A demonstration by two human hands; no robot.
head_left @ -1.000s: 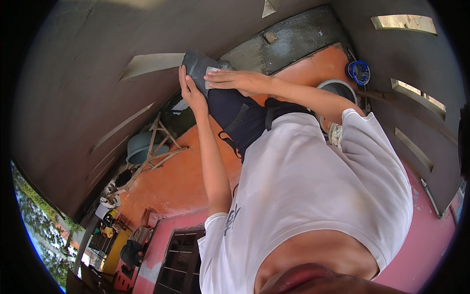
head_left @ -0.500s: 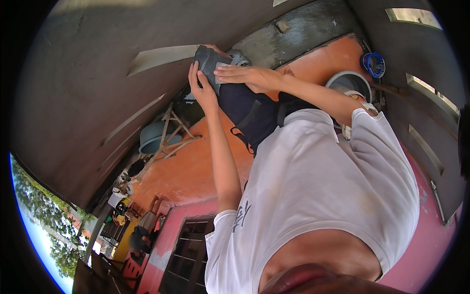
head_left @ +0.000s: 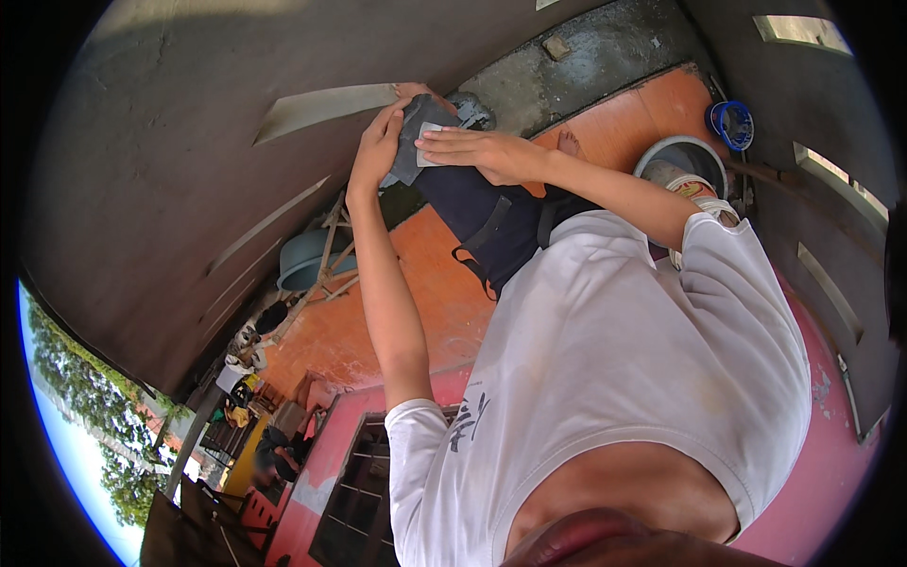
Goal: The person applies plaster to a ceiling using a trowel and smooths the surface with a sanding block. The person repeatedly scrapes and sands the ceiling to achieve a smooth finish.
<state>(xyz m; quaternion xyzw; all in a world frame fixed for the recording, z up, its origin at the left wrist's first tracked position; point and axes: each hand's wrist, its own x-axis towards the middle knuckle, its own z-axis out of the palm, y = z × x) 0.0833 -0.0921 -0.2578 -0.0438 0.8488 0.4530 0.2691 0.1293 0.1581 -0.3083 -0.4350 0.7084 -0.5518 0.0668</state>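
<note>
Over my dark-trousered leg (head_left: 468, 213) lies a dark grey, flat-faced slab-like piece (head_left: 407, 149) whose kind I cannot make out. My left hand (head_left: 379, 144) is closed around its left side, with the fingers reaching its far edge. On its face sits a small light grey square pad (head_left: 431, 127), possibly sandpaper. My right hand (head_left: 493, 154) presses this pad against the piece, fingers straight and together over it; the right thumb is not clearly visible.
A grey basin (head_left: 682, 149) and a blue pail (head_left: 731, 125) stand at the right. On the left, a blue-green tub (head_left: 312, 262) sits beside a wooden frame (head_left: 328, 269). A dark wall (head_left: 208, 123) with slots rises close by. Another person (head_left: 274, 454) is farther off, lower left.
My left hand has shifted up and its fingers now lie along the far edge of the dark grey piece. The piece has tilted slightly. My right hand stays on the pad.
</note>
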